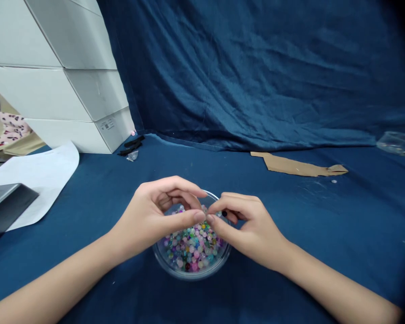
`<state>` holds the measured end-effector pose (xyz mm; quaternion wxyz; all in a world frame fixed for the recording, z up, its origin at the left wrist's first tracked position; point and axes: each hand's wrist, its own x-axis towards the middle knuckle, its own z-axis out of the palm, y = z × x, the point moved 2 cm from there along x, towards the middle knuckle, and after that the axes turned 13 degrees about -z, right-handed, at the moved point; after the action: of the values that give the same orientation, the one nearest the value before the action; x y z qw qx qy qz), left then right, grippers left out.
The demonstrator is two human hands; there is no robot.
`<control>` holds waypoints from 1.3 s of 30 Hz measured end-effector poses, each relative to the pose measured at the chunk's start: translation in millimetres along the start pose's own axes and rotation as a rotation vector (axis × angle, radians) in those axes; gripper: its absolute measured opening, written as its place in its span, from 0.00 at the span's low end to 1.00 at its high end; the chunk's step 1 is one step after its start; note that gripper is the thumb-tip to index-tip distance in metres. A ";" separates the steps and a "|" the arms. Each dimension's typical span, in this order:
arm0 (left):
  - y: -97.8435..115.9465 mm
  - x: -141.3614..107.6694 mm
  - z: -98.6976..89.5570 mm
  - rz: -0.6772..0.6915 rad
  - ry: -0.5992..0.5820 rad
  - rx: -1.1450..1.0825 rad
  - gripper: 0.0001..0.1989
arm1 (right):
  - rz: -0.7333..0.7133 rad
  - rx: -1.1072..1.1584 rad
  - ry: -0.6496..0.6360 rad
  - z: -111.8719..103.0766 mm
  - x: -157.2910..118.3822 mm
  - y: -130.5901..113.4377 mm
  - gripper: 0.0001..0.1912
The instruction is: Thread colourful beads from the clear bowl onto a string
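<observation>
Holding my left hand [148,220] and right hand [248,229] over the glass bowl [191,275] of beads [194,247] — fingertips [199,217] pressed together, any bead between them I cannot tell.

From the round clear glass bowl [191,275], the right hand [251,229] could pass rightward over the dark blue cloth-covered table [324,252] to the flat tan cardboard strip [299,165], while the left hand [148,220] would meet a white paper sheet [37,180], a dark grey slab [6,207] and stacked white cardboard boxes [70,90] at far left.
</observation>
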<state>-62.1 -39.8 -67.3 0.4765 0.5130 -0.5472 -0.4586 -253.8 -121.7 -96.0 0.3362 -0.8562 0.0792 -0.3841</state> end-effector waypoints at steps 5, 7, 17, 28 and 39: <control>-0.1 1.2 -1.4 -0.006 0.027 -0.016 0.11 | 0.051 -0.133 0.240 -8.6 1.4 11.5 0.06; 0.3 1.2 -1.1 -0.010 0.032 -0.015 0.11 | 0.062 -0.163 0.333 -12.0 1.5 15.2 0.05; 2.2 0.5 -1.2 -0.043 0.036 0.013 0.11 | 0.007 0.232 0.117 -7.3 -1.5 0.1 0.04; 10.4 2.7 -9.2 0.101 0.087 0.427 0.03 | -0.161 -0.101 0.049 -4.1 -0.8 -4.9 0.05; -2.1 1.8 -24.9 -0.184 -0.001 1.169 0.05 | -0.012 -0.106 0.127 -2.5 -2.4 0.8 0.08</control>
<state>-37.2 -42.1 -66.1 0.0726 0.7356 -0.6625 -0.1208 -257.1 -122.7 -96.7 0.2824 -0.8471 0.1157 -0.4350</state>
